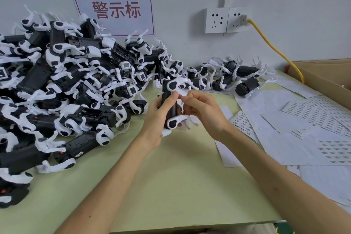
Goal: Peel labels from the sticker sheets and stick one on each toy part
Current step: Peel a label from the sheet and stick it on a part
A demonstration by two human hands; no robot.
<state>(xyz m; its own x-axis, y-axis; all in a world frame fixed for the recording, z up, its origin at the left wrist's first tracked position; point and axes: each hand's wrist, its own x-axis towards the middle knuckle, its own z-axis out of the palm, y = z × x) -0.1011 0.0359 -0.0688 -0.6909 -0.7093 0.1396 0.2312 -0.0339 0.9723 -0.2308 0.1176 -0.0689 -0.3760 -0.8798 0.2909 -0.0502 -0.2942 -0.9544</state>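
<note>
On green table (171, 186), toy parts (76, 74) heaped.

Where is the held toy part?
Head view, centre: left hand grips the toy part above the green table; right hand pinches a label beside it.

Matt plastic toy part (169, 100), paper sticker sheets (311, 114)

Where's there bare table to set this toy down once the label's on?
Best patch: the bare green table nearest you, between the toy pile on the left and the sticker sheets on the right, out to the near edge. Crowded: the back strip along the wall, lined with more toys.
</note>
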